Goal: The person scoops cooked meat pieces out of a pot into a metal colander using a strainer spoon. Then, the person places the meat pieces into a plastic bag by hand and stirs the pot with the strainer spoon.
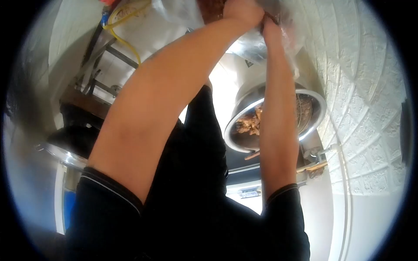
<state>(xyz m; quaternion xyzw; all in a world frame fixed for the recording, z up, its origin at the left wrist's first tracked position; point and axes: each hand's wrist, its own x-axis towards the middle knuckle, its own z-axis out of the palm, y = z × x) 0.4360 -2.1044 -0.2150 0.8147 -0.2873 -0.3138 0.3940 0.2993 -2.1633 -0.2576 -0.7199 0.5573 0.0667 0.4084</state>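
At the top edge of the view, my left hand is closed at the gathered part of a clear plastic bag. My right hand is right beside it, fingers closed on the same plastic. Something dark brown shows between and behind the hands, partly cut off by the frame. Under my right forearm is a round metal bowl with brown food pieces on its left side. A wire mesh strainer rests inside the bowl on the right.
A white textured wall runs along the right. At the left are a dark metal frame, a yellow hose and a black pan with a shiny rim below it. Pipes run along the wall near the bowl.
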